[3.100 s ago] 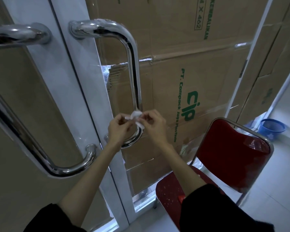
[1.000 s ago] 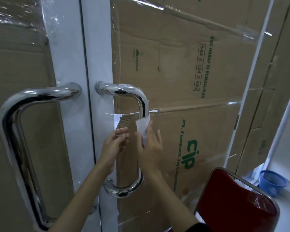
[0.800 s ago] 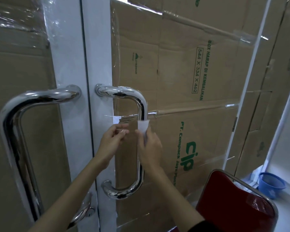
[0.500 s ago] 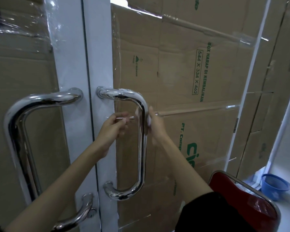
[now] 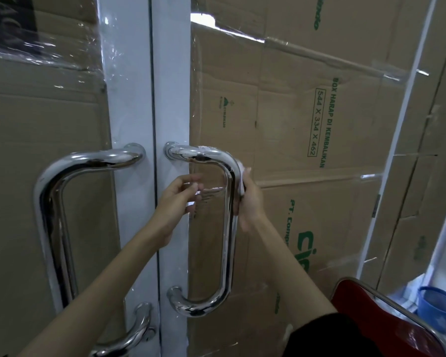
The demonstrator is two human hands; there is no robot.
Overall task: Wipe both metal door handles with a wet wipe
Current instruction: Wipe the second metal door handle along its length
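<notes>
Centrally, two white-framed glass door leaves (image 5: 129, 112) meet at a vertical seam, their panes backed by flattened cardboard boxes (image 5: 307, 124) with green print and covered with clear plastic film. Right leaf: the right chrome pull handle (image 5: 228, 228), a D-shaped bar fixed near the seam at its upper and lower ends. Left leaf: the left chrome pull handle (image 5: 47, 215), mirror-shaped, its lower end out of view; a further chrome bar shows below it at the bottom edge of the frame. Lower right corner: the red back of a metal-framed chair (image 5: 381, 320), and beside it, on the floor, a blue plastic basket (image 5: 438, 307).

Right hand (image 5: 250, 202): against the outer side of the right handle's vertical bar, just below the upper bend; its grip is curled, pressing the white wet wipe (image 5: 241, 176) onto the bar. Only a small part of the wipe shows, between the fingers and the metal. Left hand (image 5: 177, 199): raised inside the handle's loop, just beside the bar, fingers loosely bent and partly spread, holding nothing; whether they touch the pane cannot be told. Both forearms are bare, with dark sleeves at the bottom edge.
</notes>
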